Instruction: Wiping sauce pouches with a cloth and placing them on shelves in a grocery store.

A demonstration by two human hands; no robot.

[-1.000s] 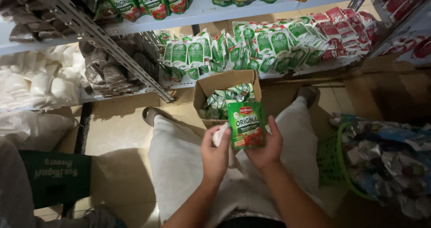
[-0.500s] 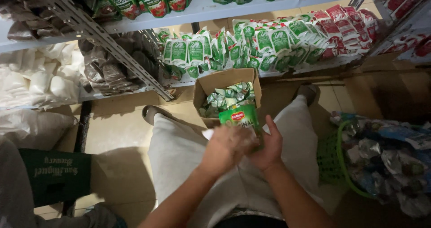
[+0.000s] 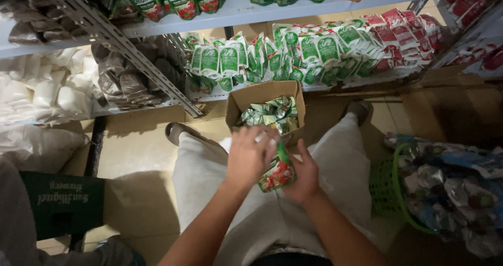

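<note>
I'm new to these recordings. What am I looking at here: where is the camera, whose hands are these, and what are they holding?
There is one view, from a camera worn on the person's head, looking down at their own lap and hands; no machine is involved. The person sits facing store shelves stocked with green and red sachets. The right hand holds a green and red sauce pouch, and the left hand rests on top of it. Just beyond, between the knees, an open cardboard box holds small green packets. A green basket of foil packs sits to the right.
</note>
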